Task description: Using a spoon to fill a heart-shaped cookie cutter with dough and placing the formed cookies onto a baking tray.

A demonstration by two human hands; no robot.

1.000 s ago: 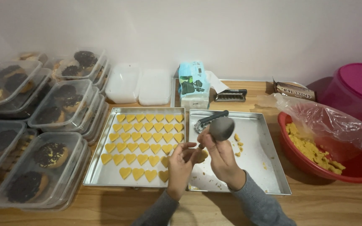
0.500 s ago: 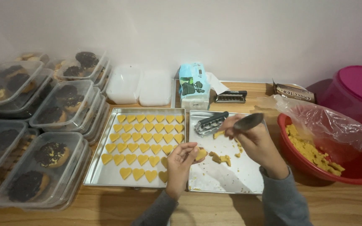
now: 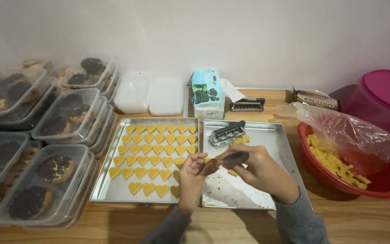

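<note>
My left hand (image 3: pixel 192 178) and my right hand (image 3: pixel 262 171) meet over the seam between two metal trays. The right hand grips a dark spoon (image 3: pixel 234 158) whose tip points at a small lump of yellow dough (image 3: pixel 207 161) pinched in the left fingers. The left tray (image 3: pixel 101 190) holds several rows of yellow heart-shaped cookies (image 3: pixel 152 160). On the right tray (image 3: pixel 278 144) lie crumbs, a few dough bits (image 3: pixel 242 140) and a metal cutter tool (image 3: pixel 226 133).
Stacked clear lidded boxes (image 3: pixel 46 135) of dark-topped cookies fill the left side. A red bowl (image 3: pixel 387 180) with yellow dough and a plastic bag stands right, a magenta tub (image 3: pixel 384 97) behind it. White boxes (image 3: pixel 150 95), a tissue pack (image 3: pixel 207 92) and another metal tool (image 3: pixel 247 105) sit at the back.
My right hand went out toward the red bowl with the spoon and has come back to the left hand. The left hand stayed between the trays.
</note>
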